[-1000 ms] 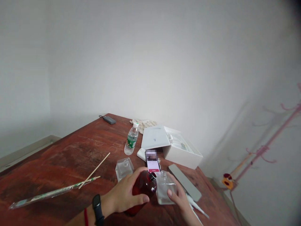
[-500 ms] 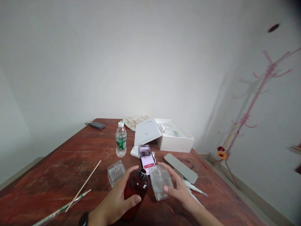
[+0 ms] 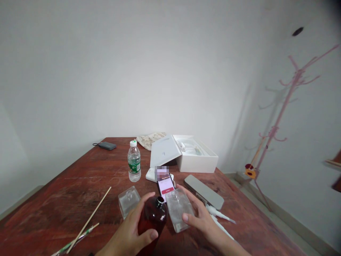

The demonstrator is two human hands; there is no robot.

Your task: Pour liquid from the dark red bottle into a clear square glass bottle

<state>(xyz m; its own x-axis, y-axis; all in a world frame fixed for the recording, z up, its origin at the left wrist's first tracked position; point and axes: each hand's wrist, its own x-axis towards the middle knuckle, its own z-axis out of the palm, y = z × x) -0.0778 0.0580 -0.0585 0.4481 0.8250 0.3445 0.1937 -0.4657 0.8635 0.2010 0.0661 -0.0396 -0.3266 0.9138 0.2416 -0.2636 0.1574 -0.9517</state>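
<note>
Near centre of table (image 3: 80,170): left hand (image 3: 130,231) wrapped around dark amber bottle (image 3: 152,222), thumb across the front, fingers behind. Bottle upright, uncapped, black neck ring exposed; fill level not discernible through the dark glass. Right hand (image 3: 204,222) grasping clear square glass bottle (image 3: 178,209), thumb on near face, fingers over far edge; tilted slightly, touching the amber bottle's right side, seemingly empty. Second clear square bottle (image 3: 128,202) just left, resting on table, apart from both hands. Farther back: plastic water bottle (image 3: 134,166), white-capped, green-labelled, upright, contents unclear. Far right: open white box (image 3: 198,160), lid propped against its left side, pale items inside, not identifiable. Lit phone (image 3: 166,185) just beyond the bottles.
</note>
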